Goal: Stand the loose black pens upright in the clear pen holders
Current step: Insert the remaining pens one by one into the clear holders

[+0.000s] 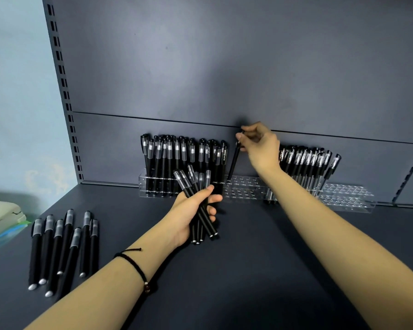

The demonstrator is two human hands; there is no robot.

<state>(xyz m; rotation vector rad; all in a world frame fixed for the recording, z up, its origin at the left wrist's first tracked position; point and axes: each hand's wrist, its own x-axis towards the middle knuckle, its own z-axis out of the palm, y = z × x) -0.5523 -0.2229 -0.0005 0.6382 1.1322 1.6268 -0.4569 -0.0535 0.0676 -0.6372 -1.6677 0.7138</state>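
Grey shelf [248, 246] is carrying pen holders [246, 189] under the right hand [260, 145]. That hand is pinching one pen [234, 160] upright — left hand [188, 210] is gripping a bundle [185, 183].

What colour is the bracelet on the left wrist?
Black, with a small dark reddish bead. The bracelet shows best in the head view.

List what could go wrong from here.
1. The right hand pinches the pen near its top, and it is tilted: the tip may miss a hole in the clear holder or jam.
2. The left hand holds a fanned bundle close to the standing pens; one may slip from the grip or bump them.
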